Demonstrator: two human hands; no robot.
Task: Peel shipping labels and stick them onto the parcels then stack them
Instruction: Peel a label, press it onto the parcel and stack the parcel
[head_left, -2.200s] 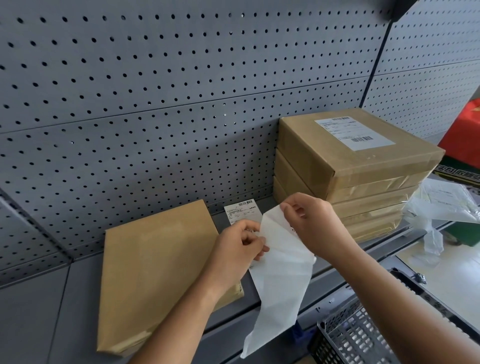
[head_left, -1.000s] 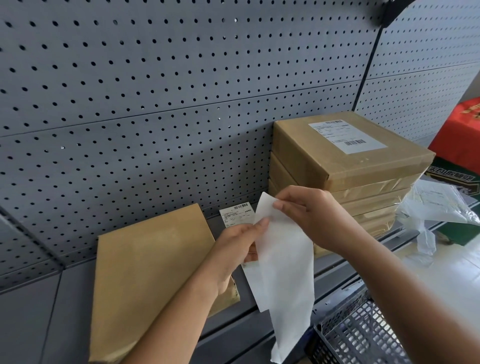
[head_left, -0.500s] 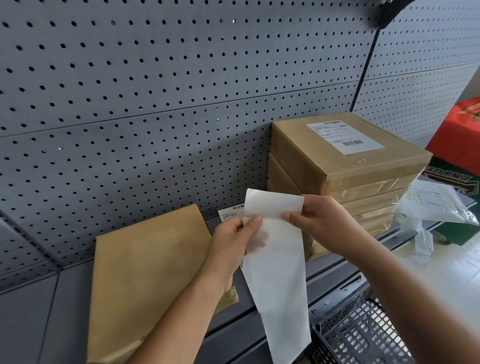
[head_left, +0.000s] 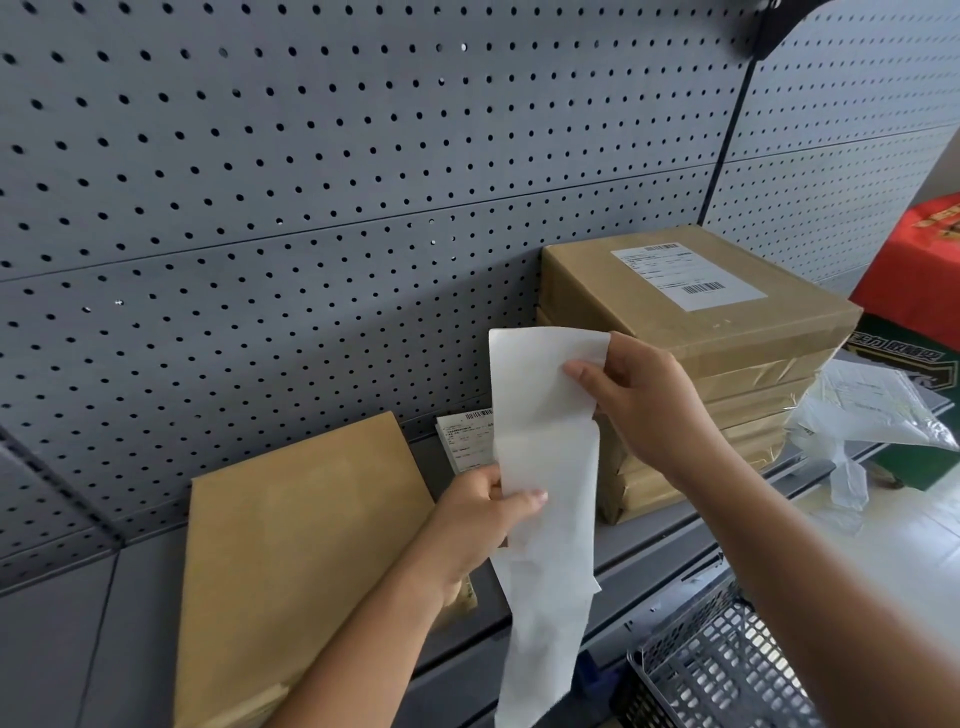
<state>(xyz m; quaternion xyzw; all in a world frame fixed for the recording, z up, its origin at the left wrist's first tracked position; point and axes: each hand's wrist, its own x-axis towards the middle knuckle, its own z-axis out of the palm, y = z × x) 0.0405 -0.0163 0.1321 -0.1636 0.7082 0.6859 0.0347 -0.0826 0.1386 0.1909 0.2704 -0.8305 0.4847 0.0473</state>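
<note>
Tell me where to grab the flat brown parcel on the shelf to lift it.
Take the flat brown parcel by its near edge, coming from the front. It lies flat on the shelf with its far edge close to the pegboard, so a grip probably fits only at the front or right side.

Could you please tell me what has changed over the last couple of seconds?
The white label strip has opened from a twisted, creased shape to hang flat, its top edge raised. The left hand has slid lower down the strip's left edge, while the right hand keeps pinching the top right corner. The flat parcel, the loose label and the labelled stack stayed put.
</note>
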